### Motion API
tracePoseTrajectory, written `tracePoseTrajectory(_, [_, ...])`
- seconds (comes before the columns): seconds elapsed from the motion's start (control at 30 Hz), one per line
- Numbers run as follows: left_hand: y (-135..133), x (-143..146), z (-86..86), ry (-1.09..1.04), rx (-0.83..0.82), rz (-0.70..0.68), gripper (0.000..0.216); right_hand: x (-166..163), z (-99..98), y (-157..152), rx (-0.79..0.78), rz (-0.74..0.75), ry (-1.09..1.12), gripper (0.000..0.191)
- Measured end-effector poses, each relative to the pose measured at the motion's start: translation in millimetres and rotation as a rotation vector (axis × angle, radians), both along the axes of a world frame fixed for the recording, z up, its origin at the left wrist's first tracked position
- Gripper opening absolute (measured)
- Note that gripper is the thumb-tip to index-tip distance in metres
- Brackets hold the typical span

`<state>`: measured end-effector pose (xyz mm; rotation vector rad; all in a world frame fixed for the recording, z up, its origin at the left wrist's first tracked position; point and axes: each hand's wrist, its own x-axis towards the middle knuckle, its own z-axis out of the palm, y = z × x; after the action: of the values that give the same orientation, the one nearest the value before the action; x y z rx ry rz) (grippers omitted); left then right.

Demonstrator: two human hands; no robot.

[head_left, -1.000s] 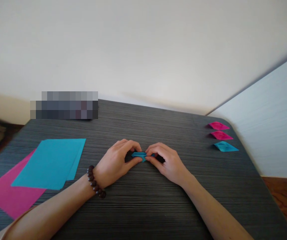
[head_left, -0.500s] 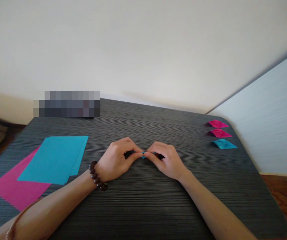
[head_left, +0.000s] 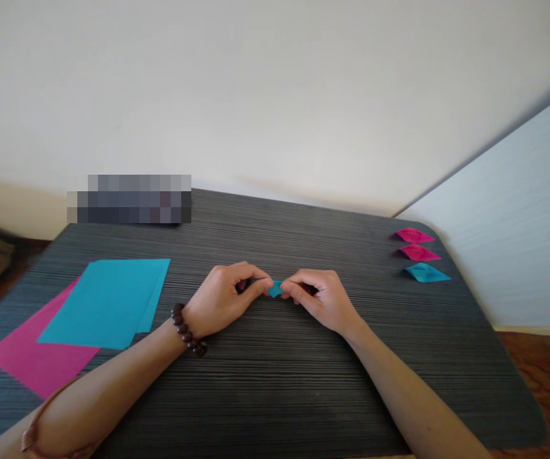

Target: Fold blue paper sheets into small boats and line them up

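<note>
A small piece of folded blue paper (head_left: 275, 289) is pinched between my two hands over the middle of the table. My left hand (head_left: 230, 296), with a dark beaded bracelet (head_left: 185, 329) at the wrist, grips its left end between thumb and fingers. At the right end, my right hand (head_left: 325, 298) holds it in the same kind of pinch. The paper's centre shows with a point facing down; its ends are hidden by my fingertips.
Blue paper sheets (head_left: 97, 303) overlap a pink sheet (head_left: 40, 363) at the left. Along the right edge lie two folded pink papers (head_left: 416, 235) and a folded blue paper (head_left: 427, 273). A blurred-out object (head_left: 131, 201) sits at the back left, near the wall (head_left: 275, 95).
My fingertips have drawn slightly apart, so more of the blue folded paper shows between them. Both hands still pinch it. The view has shifted a little.
</note>
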<state>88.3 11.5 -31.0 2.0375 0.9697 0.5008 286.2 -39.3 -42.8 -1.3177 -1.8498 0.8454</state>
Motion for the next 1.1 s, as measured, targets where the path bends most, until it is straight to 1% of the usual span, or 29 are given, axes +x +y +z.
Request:
tracePoseTrajectory(0.1, [0,0,0.9,0.021,-0.073,-0.006,0.024,-2,-1.2,-1,0.017,-0.042,-0.004,0.023])
tracePoseTrajectory(0.2, [0,0,-0.1,0.022,-0.126,0.001,0.025,-4,-0.1,-1,0.036,-0.052,-0.048,0.026])
tracePoseTrajectory(0.3, [2,0,-1.0,0.009,-0.171,0.026,0.024,-3,1.9,0,0.017,-0.015,-0.057,0.03])
tracePoseTrajectory(0.43, [6,-1,0.4,-0.059,-0.294,0.009,0.023,1,3.0,2,-0.052,0.064,0.007,0.032])
tracePoseTrajectory(0.5, [8,-2,1.5,-0.082,-0.32,0.001,0.024,2,3.1,3,-0.089,0.087,0.043,0.032])
tracePoseTrajectory(0.63, [9,-3,2.5,-0.118,-0.359,-0.023,0.029,2,3.6,4,-0.141,0.112,0.104,0.031])
tracePoseTrajectory(0.8, [10,-4,3.0,-0.205,-0.451,-0.08,0.033,3,4.4,4,-0.164,0.114,0.141,0.031])
tracePoseTrajectory(0.87, [11,-4,3.2,-0.22,-0.46,-0.092,0.036,3,3.8,4,-0.16,0.098,0.14,0.031])
tracePoseTrajectory(0.93, [11,-3,3.1,-0.18,-0.424,-0.089,0.038,3,2.5,3,-0.147,0.063,0.141,0.03])
tracePoseTrajectory(1.03, [10,-3,2.0,-0.1,-0.384,-0.056,0.032,2,0.3,2,-0.127,-0.011,0.132,0.03])
tracePoseTrajectory(1.1, [8,-2,0.9,-0.067,-0.364,-0.031,0.038,0,-0.7,1,-0.117,-0.037,0.107,0.029])
